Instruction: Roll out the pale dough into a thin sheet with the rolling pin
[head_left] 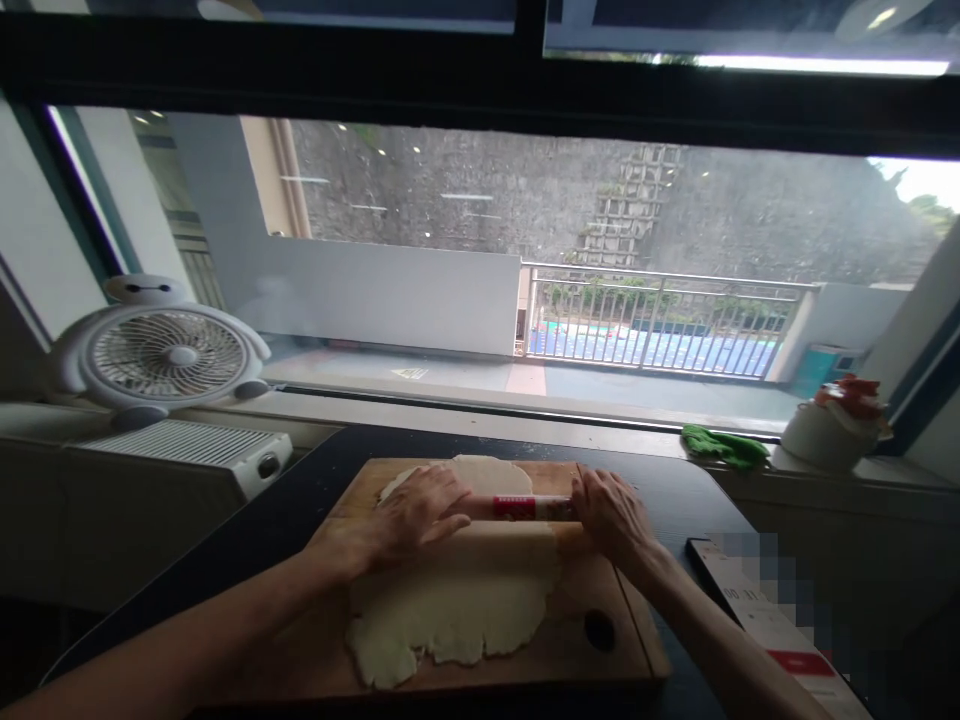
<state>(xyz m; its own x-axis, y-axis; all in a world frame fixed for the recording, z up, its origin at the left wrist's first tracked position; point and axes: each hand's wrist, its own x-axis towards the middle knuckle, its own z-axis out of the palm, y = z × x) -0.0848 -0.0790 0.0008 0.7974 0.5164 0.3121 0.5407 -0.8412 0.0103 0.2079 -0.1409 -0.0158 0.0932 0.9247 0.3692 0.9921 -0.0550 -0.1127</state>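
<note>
Bridging both hands [431, 500] [613, 508], rolling pin [519, 508] across flattened dough [457, 590]

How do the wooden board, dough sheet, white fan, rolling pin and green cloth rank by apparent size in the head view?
1. Wooden board, whole outline
2. Dough sheet
3. White fan
4. Rolling pin and green cloth: close in size, pin's ends covered, so unranked.

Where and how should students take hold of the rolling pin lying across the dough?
Probably best at both ends, from above, one hand each: the rolling pin is long and straight, lying crosswise with dough beneath, so its top is accessible. The left hand and right hand cover its ends, leaving the red-labelled middle exposed.
</note>
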